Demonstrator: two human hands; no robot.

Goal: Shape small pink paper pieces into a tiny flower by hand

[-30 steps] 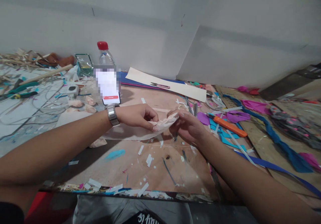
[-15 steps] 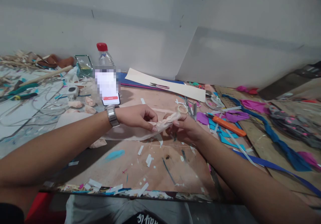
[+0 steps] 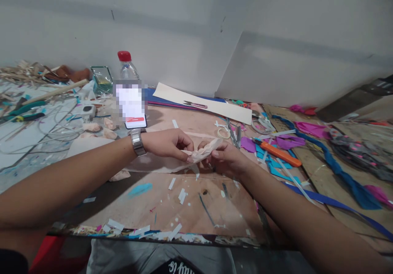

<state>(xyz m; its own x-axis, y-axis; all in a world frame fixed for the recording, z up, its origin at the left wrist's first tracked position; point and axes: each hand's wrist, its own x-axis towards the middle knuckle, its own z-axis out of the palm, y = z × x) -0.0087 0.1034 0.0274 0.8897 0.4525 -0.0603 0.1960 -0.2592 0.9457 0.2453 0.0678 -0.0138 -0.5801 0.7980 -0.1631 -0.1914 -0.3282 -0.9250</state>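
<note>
A strip of thin, pale peach material point(image 3: 205, 151), gathered and twisted, runs between my two hands just above the wooden table. Its kind, paper or cloth, I cannot tell. My left hand point(image 3: 172, 143), with a metal watch point(image 3: 138, 141) at the wrist, pinches the strip's left part between thumb and fingers. On the other side, my right hand point(image 3: 229, 157) grips the folded right end, thumb on top. A wider pale sheet point(image 3: 153, 165) lies under my left wrist and forearm. Behind my right hand sits a roll of tape point(image 3: 223, 132).
A lit phone point(image 3: 132, 106) leans on a red-capped bottle point(image 3: 128, 69). Thread snips point(image 3: 195, 104) rest on a cream strip point(image 3: 233, 113). To the right lie an orange cutter point(image 3: 278, 153) and blue and purple scraps. Pliers point(image 3: 27, 112) and cables are at left.
The right end of the strip has shifted and now looks flatter and more spread out. My right hand's fingers have moved slightly, uncovering more of the tape roll. My left hand stays nearly still.
</note>
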